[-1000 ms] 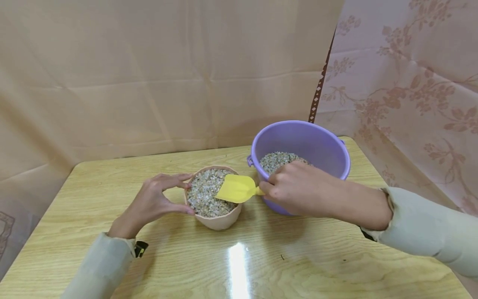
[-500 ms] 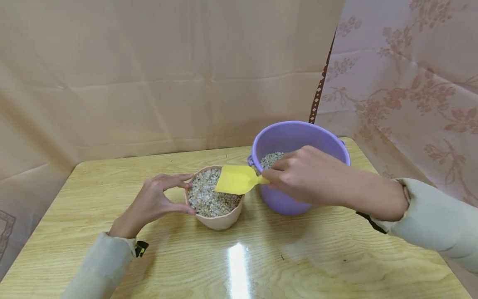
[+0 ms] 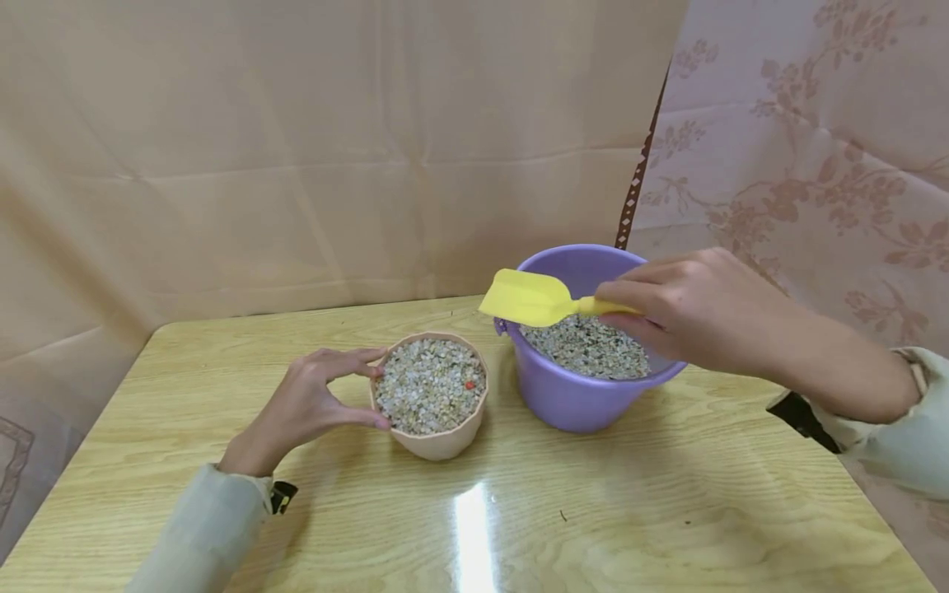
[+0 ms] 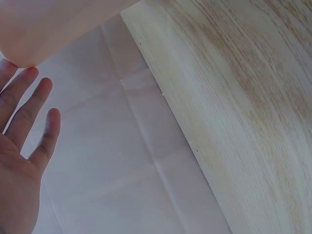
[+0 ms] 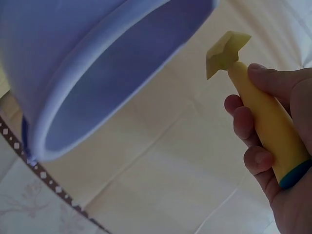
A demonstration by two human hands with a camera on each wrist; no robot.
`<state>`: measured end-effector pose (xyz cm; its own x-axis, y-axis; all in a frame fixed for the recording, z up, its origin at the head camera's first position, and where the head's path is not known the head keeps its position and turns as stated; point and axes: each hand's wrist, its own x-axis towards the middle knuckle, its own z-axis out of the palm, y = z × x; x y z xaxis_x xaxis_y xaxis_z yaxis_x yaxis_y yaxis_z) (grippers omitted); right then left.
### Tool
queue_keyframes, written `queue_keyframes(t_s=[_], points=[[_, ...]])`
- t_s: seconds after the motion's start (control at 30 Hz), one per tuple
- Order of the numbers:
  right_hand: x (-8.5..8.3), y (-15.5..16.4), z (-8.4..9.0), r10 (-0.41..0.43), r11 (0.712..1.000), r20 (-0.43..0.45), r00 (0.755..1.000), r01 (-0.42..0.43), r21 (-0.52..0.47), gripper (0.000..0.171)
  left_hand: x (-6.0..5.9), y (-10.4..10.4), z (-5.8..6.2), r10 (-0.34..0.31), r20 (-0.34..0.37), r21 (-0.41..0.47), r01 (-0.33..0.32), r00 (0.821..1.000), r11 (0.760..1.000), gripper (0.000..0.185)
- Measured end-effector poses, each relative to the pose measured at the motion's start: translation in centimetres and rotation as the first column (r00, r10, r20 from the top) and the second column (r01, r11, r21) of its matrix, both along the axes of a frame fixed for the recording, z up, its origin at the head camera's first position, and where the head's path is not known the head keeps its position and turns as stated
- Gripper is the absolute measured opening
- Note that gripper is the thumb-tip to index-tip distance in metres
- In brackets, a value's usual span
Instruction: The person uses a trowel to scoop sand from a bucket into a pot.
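Observation:
A peach plant pot [image 3: 445, 445] filled to near its brim with fine gravel [image 3: 427, 387] stands upright on the table; a small red speck [image 3: 469, 385] lies in the gravel. My left hand [image 3: 300, 405] touches the pot's left side with spread, fairly straight fingers; in the left wrist view their tips meet the pot [image 4: 44, 29]. My right hand [image 3: 689, 309] grips the handle of a yellow toy shovel [image 3: 528, 298], whose blade is over the left rim of a purple bucket [image 3: 571, 403]. Gravel lies inside the bucket. The right wrist view shows the handle [image 5: 268, 122] with a blue-green end.
The wood-grain table [image 3: 356, 527] bears both containers, with the bucket just right of the pot. Behind hangs a beige cloth [image 3: 334, 165], and a flowered cloth [image 3: 815, 165] is at the right. A small dark scrap [image 3: 563, 515] lies near the front.
My right hand has moved up and right with the shovel, from above the pot to over the bucket. The pot's gravel and red speck are now uncovered. The left hand stays put.

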<state>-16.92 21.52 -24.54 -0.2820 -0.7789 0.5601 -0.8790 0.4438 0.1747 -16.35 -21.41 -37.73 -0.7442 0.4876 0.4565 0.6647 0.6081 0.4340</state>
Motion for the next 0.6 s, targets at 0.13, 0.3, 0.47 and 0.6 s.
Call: queue_keyframes(t_s=[0.13, 0.3, 0.47, 0.6], points=[[-0.3, 1.3, -0.1, -0.043, 0.999, 0.012, 0.999, 0.044, -0.006, 0.051, 0.0, 0.0, 0.0, 0.005, 0.001, -0.001, -0.005, 1.000, 1.000, 0.060], [-0.8, 2.7, -0.8, -0.065, 0.998, 0.064, 0.996, 0.064, 0.018, 0.053, 0.1, 0.0, -0.1, -0.001, -0.011, 0.005, 0.001, 1.000, 1.000, 0.062], [-1.6, 3.2, -2.2, -0.078, 0.996, 0.151, 0.985, 0.070, 0.058, 0.044, 0.1, -0.1, -0.1, 0.003, -0.009, 0.008, -0.003, 1.000, 1.000, 0.061], [-2.2, 3.2, -3.5, -0.100, 0.991, 0.229, 0.968, 0.076, 0.109, 0.010, 0.1, 0.0, 0.0, 0.003, -0.009, 0.005, -0.003, 1.000, 1.000, 0.062]])
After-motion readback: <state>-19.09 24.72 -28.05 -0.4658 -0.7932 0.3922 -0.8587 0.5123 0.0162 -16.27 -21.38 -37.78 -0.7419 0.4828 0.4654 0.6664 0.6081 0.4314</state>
